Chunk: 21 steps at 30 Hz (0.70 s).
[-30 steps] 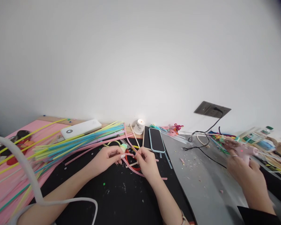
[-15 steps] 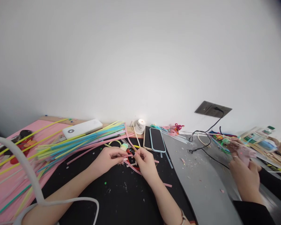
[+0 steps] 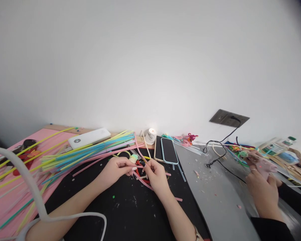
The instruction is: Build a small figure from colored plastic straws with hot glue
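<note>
My left hand (image 3: 119,169) is closed in a pinch on one end of a pink pipe cleaner (image 3: 139,166), just over the black mat. Facing it, my right hand (image 3: 155,175) pinches the same pink pipe cleaner, so a short length runs between my fingertips. A pink strand (image 3: 144,183) curves below and between the hands. Beyond my left fingertips sits a small pale green and cream piece (image 3: 133,158). Red and black items (image 3: 141,163) lie behind the fingers, partly hidden; I cannot make out what they are.
Bundled coloured pipe cleaners (image 3: 90,150) and a white power bank (image 3: 89,138) lie left. A white cup (image 3: 151,136) and a phone (image 3: 169,150) stand behind my hands. At right, another person's hands (image 3: 263,187) hold a pale pink device (image 3: 265,166) near a black cable (image 3: 225,164).
The view has shifted very slightly. My fingers have barely moved on the pink pipe cleaner, and the other person's pink device has tilted a little.
</note>
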Available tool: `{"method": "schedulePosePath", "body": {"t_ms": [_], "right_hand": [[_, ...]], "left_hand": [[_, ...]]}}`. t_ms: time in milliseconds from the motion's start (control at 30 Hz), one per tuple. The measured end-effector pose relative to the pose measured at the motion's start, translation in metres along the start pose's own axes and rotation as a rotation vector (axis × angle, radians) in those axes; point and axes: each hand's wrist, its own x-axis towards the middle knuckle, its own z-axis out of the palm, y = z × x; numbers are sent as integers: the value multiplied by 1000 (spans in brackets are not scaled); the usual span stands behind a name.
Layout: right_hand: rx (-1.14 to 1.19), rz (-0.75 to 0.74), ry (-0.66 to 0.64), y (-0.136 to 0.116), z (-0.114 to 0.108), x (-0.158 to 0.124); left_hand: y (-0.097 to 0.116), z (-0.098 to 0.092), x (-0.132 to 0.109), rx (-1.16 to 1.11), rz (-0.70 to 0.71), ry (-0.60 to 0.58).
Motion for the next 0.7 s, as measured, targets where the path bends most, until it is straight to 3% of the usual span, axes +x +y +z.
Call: {"method": "schedulePosePath", "body": {"t_ms": [333,700], "right_hand": [[49,14,21,-3,0,-1],[94,32,1,-4,1,-1]], "left_hand": [[2,-1,-1,-128,-123,7],[3,-1,-3,-104,-99,-48]]}}
